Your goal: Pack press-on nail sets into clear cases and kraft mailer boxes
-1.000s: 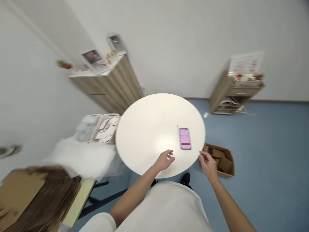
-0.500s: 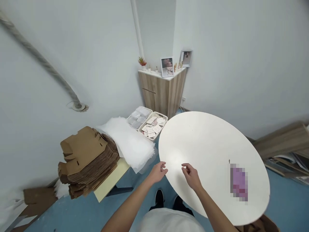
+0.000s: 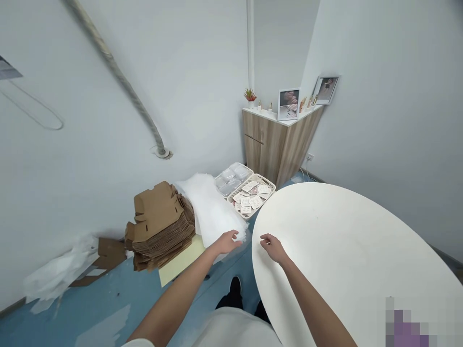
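My left hand (image 3: 227, 242) reaches out over the near edge of a pile of white foam sheets (image 3: 207, 207), fingers loosely apart and holding nothing. My right hand (image 3: 271, 246) hovers at the left rim of the round white table (image 3: 343, 250), fingers slightly curled and empty. A stack of flat brown cardboard boxes (image 3: 159, 226) lies left of the foam on a low yellow-topped table (image 3: 181, 260). A phone with a purple screen (image 3: 408, 332), blurred, lies at the table's lower right.
Two white baskets, one with small cards (image 3: 251, 195) and one with clear packets (image 3: 231, 177), stand beyond the foam. A wooden corner cabinet (image 3: 278, 142) carries photo frames and a small plant. Cardboard scraps and plastic (image 3: 72, 270) lie on the blue floor at the left.
My view has swung left, away from the phone and toward the cardboard and foam. Both hands moved left with it; the left hand now reaches the foam's edge.
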Action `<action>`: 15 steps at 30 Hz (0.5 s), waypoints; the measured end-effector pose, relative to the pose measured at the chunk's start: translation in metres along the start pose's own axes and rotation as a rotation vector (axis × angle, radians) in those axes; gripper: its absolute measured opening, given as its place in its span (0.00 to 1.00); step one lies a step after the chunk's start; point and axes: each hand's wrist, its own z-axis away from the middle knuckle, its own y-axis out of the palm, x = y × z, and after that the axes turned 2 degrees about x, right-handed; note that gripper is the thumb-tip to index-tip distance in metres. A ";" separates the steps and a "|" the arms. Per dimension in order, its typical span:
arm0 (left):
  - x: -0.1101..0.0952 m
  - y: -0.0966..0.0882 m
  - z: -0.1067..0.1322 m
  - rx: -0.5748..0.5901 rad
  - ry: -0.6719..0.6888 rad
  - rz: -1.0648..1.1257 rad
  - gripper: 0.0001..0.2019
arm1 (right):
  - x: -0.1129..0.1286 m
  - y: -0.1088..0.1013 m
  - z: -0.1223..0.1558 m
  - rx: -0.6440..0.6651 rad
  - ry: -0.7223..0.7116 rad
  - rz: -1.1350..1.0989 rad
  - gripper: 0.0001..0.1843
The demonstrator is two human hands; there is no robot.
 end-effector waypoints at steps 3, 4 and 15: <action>-0.005 -0.014 -0.026 -0.059 0.020 0.026 0.23 | 0.011 0.004 -0.024 0.017 -0.036 0.088 0.13; -0.005 -0.019 -0.036 -0.079 0.044 0.024 0.22 | 0.013 0.006 -0.032 0.007 -0.056 0.121 0.13; 0.001 -0.056 -0.168 -0.145 0.255 -0.276 0.16 | 0.037 0.052 -0.129 -0.094 0.111 0.034 0.17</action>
